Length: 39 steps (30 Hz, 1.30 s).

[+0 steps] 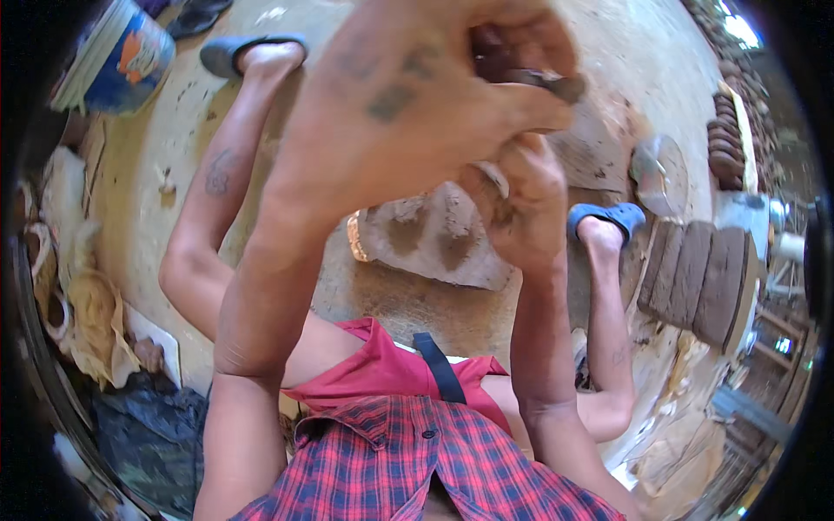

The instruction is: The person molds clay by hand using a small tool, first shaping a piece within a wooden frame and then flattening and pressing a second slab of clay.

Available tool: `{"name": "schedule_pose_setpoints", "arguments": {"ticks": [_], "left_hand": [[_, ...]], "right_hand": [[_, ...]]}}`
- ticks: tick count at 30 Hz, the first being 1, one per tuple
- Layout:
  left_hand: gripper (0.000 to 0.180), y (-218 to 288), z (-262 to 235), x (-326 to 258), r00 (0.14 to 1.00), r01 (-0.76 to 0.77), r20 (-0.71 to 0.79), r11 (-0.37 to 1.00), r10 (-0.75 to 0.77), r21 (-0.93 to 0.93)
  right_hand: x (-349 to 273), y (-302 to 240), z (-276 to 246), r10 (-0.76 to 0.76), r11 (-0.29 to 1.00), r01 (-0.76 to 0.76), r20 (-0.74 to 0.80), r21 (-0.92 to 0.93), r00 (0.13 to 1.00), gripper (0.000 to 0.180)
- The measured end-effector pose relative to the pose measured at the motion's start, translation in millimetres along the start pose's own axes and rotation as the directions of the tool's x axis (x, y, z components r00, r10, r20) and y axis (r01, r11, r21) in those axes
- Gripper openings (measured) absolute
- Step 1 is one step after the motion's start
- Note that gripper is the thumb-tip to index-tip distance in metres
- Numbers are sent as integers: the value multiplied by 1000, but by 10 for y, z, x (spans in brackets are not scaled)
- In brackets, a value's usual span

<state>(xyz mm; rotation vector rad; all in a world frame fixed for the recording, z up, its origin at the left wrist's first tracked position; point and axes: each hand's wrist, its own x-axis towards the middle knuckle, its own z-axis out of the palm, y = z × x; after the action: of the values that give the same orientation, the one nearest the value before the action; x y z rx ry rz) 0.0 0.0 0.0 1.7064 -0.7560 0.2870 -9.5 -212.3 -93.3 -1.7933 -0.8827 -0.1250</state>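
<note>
Dark flat scrap of clay [543, 80] sits up close to the camera, pinched in the left hand [417, 95]; it lies between the thumb and the curled fingers [521, 39], sticking out to the right past the fingertips. Left fingers closed tight round it, clay-smeared. Right hand [517, 204] directly below and touching the left, fingers curled in to a near-fist, coated in brown clay; cannot tell if it holds anything of its own, maybe a small lump, too blurred to say.

Both hands raised well above the floor [382, 300], forearms coming up from the lower edge. Under the hands on the floor lies a grey moulded clay block [434, 234] with rounded hollows in its top, a golden band [356, 236] at its left end. Person sits with legs spread either side of the block, blue sandal [248, 48] on the left foot, upper left, another blue sandal [608, 217] on the right foot, right of the block. Red shorts and red plaid shirt at the bottom edge.

Right side: row of brown clay slabs [699, 269] standing on edge side by side, a round disc [660, 174] above them, a further stack of dark pieces [725, 139] at upper right. Upper left a blue and white bucket [117, 56]. Left edge: crumpled yellowish rags [91, 321] and dark plastic sheet [148, 430]
</note>
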Motion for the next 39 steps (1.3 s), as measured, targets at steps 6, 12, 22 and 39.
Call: {"name": "schedule_pose_setpoints", "arguments": {"ticks": [6,12,22,39], "left_hand": [[50,-242,476,489,954,226,-191,973,-233,-55],[59,-2465,-74,-1434,545,833,-106,551,-832,-41],[65,-2504,691,-2303,374,924,55,377,-926,60],[33,-713,2503,-3303,58,854,655,-302,-753,-423]], "right_hand": [[-518,-366,-1464,-9,873,-221,-466,-435,885,19],[-1745,-1581,-2893,-139,627,-430,-636,-650,759,12],[-5828,-1476,-3037,57,-221,-973,-995,69,-83,29],[-1605,507,-630,731,539,-834,-558,121,392,25]]}}
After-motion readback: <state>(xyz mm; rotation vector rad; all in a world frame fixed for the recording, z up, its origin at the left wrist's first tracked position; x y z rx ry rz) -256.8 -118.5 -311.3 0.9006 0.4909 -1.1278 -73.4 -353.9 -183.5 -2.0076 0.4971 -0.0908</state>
